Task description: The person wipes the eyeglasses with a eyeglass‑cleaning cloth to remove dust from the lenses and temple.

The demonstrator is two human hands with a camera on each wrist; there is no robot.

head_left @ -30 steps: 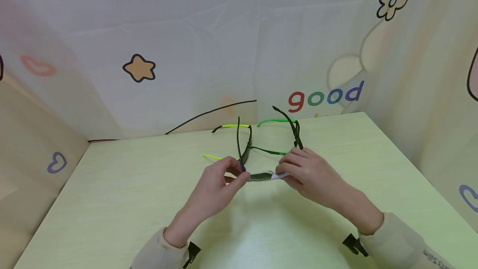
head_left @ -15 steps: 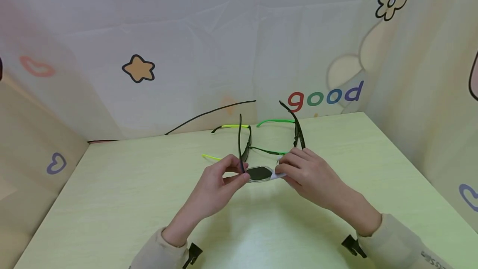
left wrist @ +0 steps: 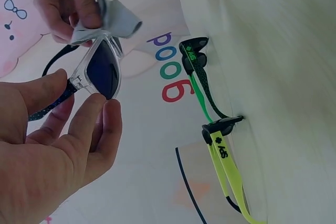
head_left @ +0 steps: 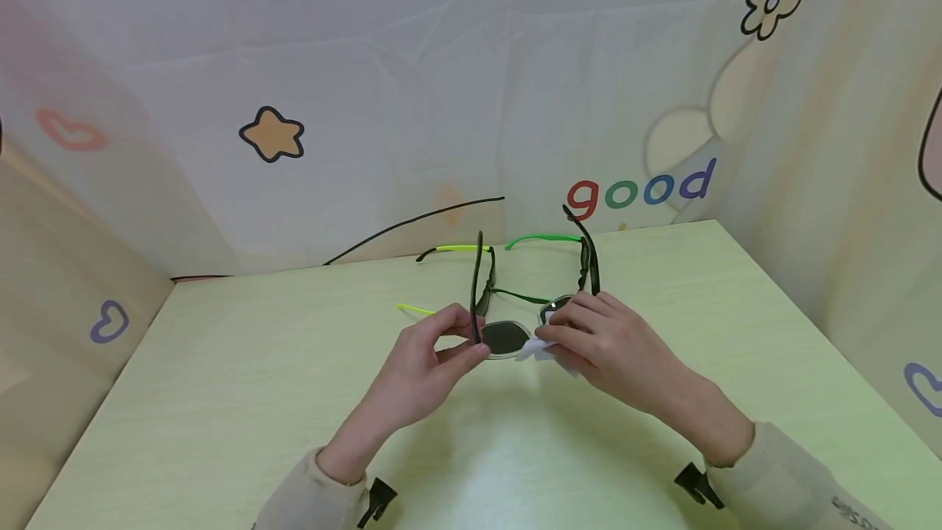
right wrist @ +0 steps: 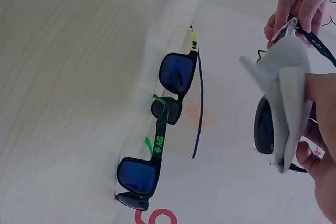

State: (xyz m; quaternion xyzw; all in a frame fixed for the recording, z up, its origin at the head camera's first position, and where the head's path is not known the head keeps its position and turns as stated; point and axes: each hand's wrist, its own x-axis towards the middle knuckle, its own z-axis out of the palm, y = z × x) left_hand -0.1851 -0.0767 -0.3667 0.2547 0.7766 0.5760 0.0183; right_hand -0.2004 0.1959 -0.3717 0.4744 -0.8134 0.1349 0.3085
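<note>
A pair of clear-framed sunglasses (head_left: 505,339) with dark lenses and black temples is held above the table, temples pointing away. My left hand (head_left: 419,370) pinches the frame's left corner by the hinge, thumb and fingers on either side. In my right hand (head_left: 621,350) is a pale grey cloth (head_left: 536,348), gripped against the sunglasses around the bridge and right lens. The right wrist view shows the cloth (right wrist: 291,82) folded over the frame, covering much of it. Part of the right lens is hidden by the right fingers.
Behind the hands, two more sunglasses stand on the table (head_left: 257,399): one with yellow temples (left wrist: 223,153), one black and green (right wrist: 137,176). A patterned curtain (head_left: 397,105) rises at the table's back edge.
The sunglasses have tilted, so the left lens shows more of its face and part of the right lens appears. More of the cloth hangs out below the right fingers. Both hands stay nearly in place.
</note>
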